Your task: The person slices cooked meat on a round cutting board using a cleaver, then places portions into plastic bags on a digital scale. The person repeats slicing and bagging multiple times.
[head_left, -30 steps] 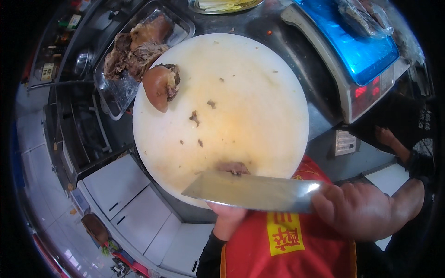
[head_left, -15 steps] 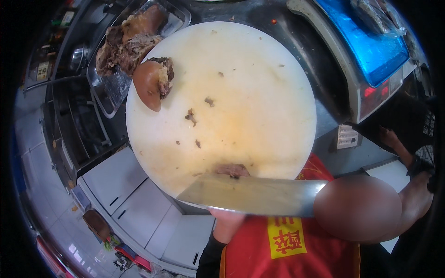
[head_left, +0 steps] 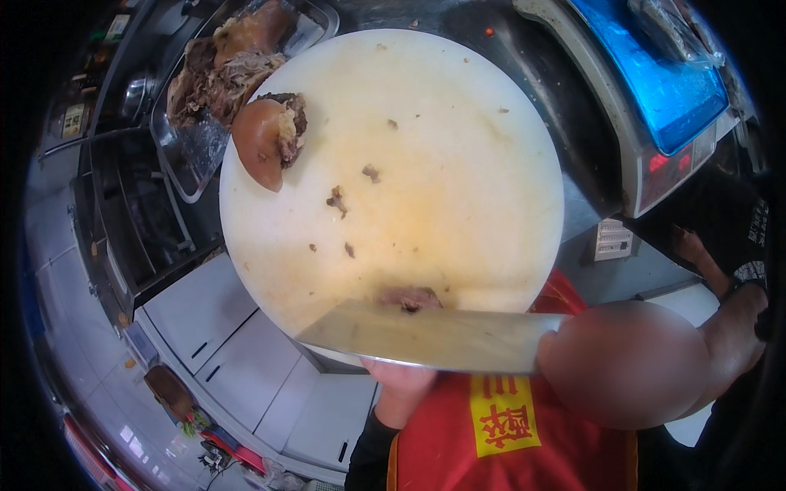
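A broad cleaver (head_left: 434, 337) lies across the near edge of a round white chopping board (head_left: 458, 204). My right hand (head_left: 624, 366), mostly covered by a blurred patch, grips the cleaver at its right end; the handle is hidden. My left hand (head_left: 401, 378) is under the blade at the board's near rim, its fingers hidden behind the steel. Just beyond the blade sits a small piece of cooked meat (head_left: 412, 298), partly covered by it. A larger chunk of brown-skinned cooked meat (head_left: 264, 143) rests at the board's far left edge.
Beyond the board at left, a metal tray (head_left: 192, 184) holds more cooked meat (head_left: 225, 74). A scale (head_left: 655, 176) with a blue pan (head_left: 667, 98) stands at far right. Small meat scraps (head_left: 337, 200) dot the board. Another person's hand (head_left: 690, 244) shows at right.
The cleaver and my right hand have shifted slightly left and a little away from me. The meat pieces keep nearly the same places on the board.
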A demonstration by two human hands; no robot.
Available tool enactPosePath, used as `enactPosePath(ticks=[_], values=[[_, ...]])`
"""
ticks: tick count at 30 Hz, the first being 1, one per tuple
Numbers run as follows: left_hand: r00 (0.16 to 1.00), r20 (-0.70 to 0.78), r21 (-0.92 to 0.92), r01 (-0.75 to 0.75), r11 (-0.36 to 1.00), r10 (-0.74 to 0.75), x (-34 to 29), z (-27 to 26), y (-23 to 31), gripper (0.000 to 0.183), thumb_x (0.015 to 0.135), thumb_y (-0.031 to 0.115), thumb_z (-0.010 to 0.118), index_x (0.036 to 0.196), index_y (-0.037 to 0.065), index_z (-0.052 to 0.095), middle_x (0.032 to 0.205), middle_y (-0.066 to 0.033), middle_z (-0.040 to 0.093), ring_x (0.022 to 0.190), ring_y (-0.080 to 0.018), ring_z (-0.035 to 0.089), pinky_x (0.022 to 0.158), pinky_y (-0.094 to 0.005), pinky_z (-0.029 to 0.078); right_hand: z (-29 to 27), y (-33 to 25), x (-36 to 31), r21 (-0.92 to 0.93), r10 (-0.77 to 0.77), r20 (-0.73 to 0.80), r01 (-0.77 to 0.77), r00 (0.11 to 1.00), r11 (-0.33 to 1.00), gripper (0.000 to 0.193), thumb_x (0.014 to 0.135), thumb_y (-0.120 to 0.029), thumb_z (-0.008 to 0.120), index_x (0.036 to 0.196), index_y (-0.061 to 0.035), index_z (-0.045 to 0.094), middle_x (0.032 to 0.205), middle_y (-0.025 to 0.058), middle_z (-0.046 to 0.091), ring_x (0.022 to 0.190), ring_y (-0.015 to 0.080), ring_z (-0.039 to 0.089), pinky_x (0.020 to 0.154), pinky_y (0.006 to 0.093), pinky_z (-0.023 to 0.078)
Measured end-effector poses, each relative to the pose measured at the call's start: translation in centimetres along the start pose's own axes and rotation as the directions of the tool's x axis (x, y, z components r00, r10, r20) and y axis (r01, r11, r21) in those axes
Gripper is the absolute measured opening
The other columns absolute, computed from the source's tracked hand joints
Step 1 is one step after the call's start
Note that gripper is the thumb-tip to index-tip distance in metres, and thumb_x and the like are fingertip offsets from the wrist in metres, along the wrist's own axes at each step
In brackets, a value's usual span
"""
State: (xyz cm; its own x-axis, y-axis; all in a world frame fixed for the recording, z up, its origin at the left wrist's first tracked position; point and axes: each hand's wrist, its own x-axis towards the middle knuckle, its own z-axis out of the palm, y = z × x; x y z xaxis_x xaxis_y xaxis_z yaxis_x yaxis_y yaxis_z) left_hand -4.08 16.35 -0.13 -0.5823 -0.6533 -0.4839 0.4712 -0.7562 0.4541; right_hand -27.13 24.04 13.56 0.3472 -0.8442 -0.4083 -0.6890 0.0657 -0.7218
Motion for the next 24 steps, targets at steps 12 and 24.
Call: enactPosePath(ticks=[12, 24], values=[[0.867, 0.353, 0.922, -0.386, 0.025, 0.351, -0.2, -0.2, 0.1, 0.040, 0.077, 0.026, 0.060, 0.107, 0.001, 0.054, 0.106, -0.0145, 0.056, 0.101, -0.0340, 0.049, 0.092, -0.0433, 0.036, 0.6, 0.9, -0.4, 0.054, -0.019, -0.025, 0.021, 0.999, 0.998, 0.015, 0.079, -0.009, 0.055, 0.086, 0.0010, 0.046, 0.067, 0.0096, 0.053, 0.058, 0.0195, 0.059, 0.046, 0.0272, 0.048], [0.705, 0.622, 0.746, -0.400, -0.533, 0.341, -0.1, -0.3, 0.7, 0.045, 0.073, 0.034, 0.066, 0.105, 0.003, 0.058, 0.109, -0.0146, 0.057, 0.102, -0.0348, 0.049, 0.091, -0.0439, 0.036, 2.4, 1.1, 0.9, -0.105, -0.008, -0.057, 0.001, 0.998, 0.994, 0.012, 0.079, -0.007, 0.053, 0.083, 0.0010, 0.046, 0.067, 0.0112, 0.054, 0.062, 0.0205, 0.060, 0.048, 0.0273, 0.048]])
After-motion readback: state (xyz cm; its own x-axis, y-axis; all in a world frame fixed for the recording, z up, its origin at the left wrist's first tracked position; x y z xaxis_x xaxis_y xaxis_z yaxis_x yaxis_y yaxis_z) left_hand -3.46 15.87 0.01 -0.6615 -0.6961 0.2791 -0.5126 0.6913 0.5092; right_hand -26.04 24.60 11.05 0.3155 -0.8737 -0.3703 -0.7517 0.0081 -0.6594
